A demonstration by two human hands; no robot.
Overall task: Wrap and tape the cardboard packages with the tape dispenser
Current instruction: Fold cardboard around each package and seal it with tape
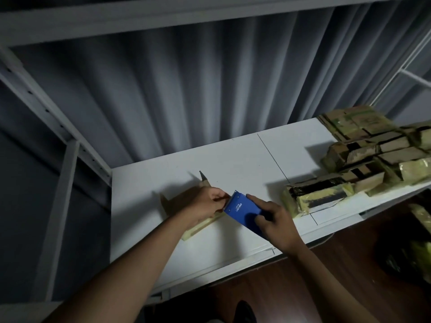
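Observation:
A long, flat cardboard package [203, 223] wrapped in yellowish tape lies on the white shelf board [235, 164], mostly under my left arm. My left hand [207, 202] rests on it, with the fingertips pinching at the toothed front edge of the blue tape dispenser [242, 210]. My right hand [274, 221] grips the dispenser's body from the right and holds it against the package. The tape roll itself is hidden.
A heap of taped cardboard packages [363, 157] fills the shelf's right end, the nearest one [319, 198] close to my right hand. A grey curtain hangs behind. Metal rack posts [63, 183] stand at the left. Dark wooden floor and more bundles [419, 250] lie below right.

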